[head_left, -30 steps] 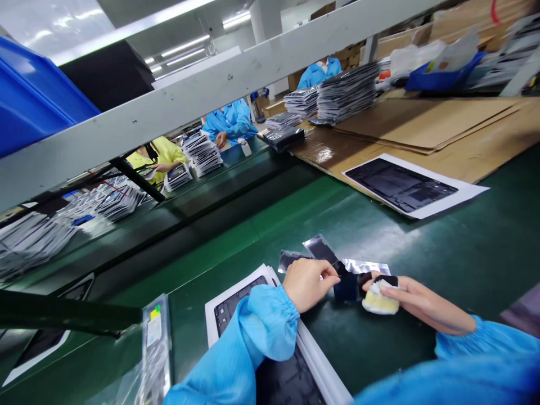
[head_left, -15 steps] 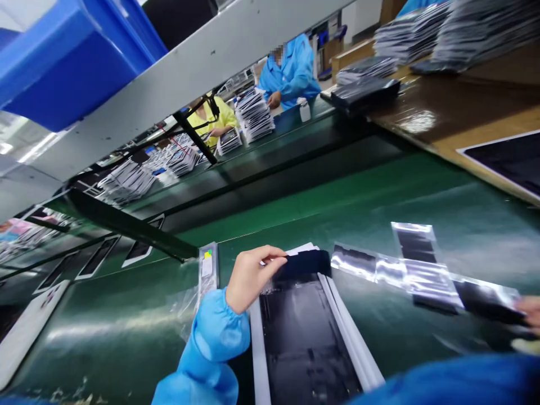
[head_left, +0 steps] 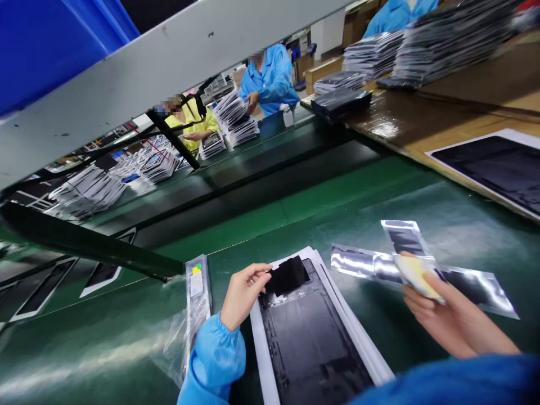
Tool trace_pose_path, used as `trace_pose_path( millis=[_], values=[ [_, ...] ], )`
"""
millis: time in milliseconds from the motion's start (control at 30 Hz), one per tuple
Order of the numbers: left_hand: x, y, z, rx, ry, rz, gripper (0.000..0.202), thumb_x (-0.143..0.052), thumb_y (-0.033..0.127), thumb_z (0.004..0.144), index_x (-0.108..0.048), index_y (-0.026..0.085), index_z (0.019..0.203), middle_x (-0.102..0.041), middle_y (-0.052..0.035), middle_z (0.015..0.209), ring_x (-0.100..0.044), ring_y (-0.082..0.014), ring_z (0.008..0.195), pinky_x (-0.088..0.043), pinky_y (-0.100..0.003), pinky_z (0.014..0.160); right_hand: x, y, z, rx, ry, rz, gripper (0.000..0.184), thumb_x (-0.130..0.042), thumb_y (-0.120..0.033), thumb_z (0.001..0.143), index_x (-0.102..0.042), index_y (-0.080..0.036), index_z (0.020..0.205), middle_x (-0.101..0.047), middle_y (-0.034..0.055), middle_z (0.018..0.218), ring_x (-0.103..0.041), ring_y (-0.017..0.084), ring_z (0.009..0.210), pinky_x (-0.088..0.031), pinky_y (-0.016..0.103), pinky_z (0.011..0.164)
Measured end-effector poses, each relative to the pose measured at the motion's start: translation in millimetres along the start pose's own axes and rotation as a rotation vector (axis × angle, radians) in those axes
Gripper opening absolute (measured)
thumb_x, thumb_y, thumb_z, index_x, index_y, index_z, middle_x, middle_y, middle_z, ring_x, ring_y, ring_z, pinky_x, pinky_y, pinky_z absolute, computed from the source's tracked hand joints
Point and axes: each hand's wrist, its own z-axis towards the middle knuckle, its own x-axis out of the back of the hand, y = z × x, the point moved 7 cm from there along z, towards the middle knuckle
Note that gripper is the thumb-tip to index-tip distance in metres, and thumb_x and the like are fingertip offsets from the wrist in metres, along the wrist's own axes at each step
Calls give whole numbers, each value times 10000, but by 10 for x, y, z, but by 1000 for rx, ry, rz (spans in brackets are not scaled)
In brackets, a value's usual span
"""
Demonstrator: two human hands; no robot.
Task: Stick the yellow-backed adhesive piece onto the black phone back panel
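Observation:
My left hand (head_left: 242, 293) pinches a small black film piece (head_left: 287, 275) at the top end of a dark panel (head_left: 310, 337) that lies on white sheets (head_left: 365, 349) on the green belt. My right hand (head_left: 447, 315) grips a pale yellow sponge pad (head_left: 415, 275) over shiny silver strips with black patches (head_left: 379, 264). Both sleeves are light blue.
A clear plastic bag with a strip inside (head_left: 196, 304) lies left of the panel. Another black panel on white (head_left: 498, 169) rests on cardboard at right. Stacks of packed sheets (head_left: 439, 39) stand behind. Two people in blue (head_left: 270, 76) and yellow (head_left: 192, 121) work across the belt.
My left hand carried the black film piece from the silver strips over to the panel's top end. My right hand with the sponge pad came back into view above the strips.

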Motion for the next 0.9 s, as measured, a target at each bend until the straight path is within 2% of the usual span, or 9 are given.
trace_pose_path(
  millis=[67, 133, 200, 300, 433, 633, 700, 767, 900],
  values=[
    [-14, -53, 26, 17, -22, 5, 227, -596, 397, 784, -757, 304, 913, -689, 66, 688, -593, -98, 560, -467, -216, 557, -552, -131, -131, -2, -57, -70, 709, -842, -569, 526, -674, -227, 1124, -547, -42, 632, -423, 94, 436, -392, 242, 351],
    [-34, -129, 54, 50, -53, -19, 271, -607, 405, 770, -763, 257, 935, -699, 36, 705, -592, -105, 558, -460, -211, 531, -924, -212, -192, 50, -74, -186, 710, -819, -601, 537, -664, -208, 1107, -476, -82, 496, -410, 105, 375, -341, 242, 328],
    [-58, -206, 83, 81, -86, -64, 320, -635, 395, 738, -770, 191, 944, -695, 0, 700, -580, -108, 544, -456, -212, 517, -1152, -208, -205, 104, -96, -309, 705, -766, -641, 584, -647, -197, 1119, -453, -96, 424, -413, 122, 337, -322, 243, 319],
    [-93, -279, 117, 99, -115, -129, 345, -658, 361, 711, -772, 128, 938, -674, -22, 683, -550, -95, 515, -460, -218, 530, -1373, -131, -195, 194, -167, -441, 648, -692, -655, 658, -641, -192, 1108, -514, -73, 439, -452, 139, 339, -379, 258, 330],
    [-148, -298, 132, 106, -148, -166, 311, -650, 320, 723, -772, 125, 932, -657, -11, 687, -534, -81, 504, -454, -213, 547, -1543, -59, -185, 307, -219, -575, 522, -646, -595, 729, -658, -207, 1079, -640, -24, 608, -534, 146, 380, -479, 285, 376],
    [-179, -280, 136, 91, -181, -127, 274, -639, 279, 760, -777, 146, 956, -663, -2, 688, -542, -84, 513, -466, -213, 578, -1579, 12, -174, 369, -229, -676, 415, -637, -551, 744, -673, -241, 1017, -738, 27, 927, -661, 168, 534, -580, 305, 524],
    [-171, -296, 141, 91, -182, -111, 273, -638, 280, 763, -777, 148, 959, -660, 0, 684, -542, -87, 520, -466, -214, 584, -1581, 36, -179, 397, -241, -704, 391, -626, -535, 754, -673, -249, 1016, -748, 24, 944, -651, 161, 547, -575, 298, 534],
    [-165, -319, 147, 91, -185, -96, 278, -639, 288, 767, -777, 152, 966, -662, 1, 688, -540, -88, 524, -463, -214, 584, -1591, 65, -187, 426, -263, -736, 377, -615, -512, 772, -670, -254, 1041, -754, 28, 986, -634, 151, 540, -539, 274, 478],
    [-174, -352, 159, 86, -205, -79, 280, -645, 300, 771, -778, 155, 971, -670, 0, 691, -540, -92, 529, -460, -214, 577, -1642, 102, -214, 522, -320, -833, 348, -564, -474, 839, -647, -253, 1095, -761, 39, 1054, -553, 108, 424, -460, 253, 382]
  ],
)
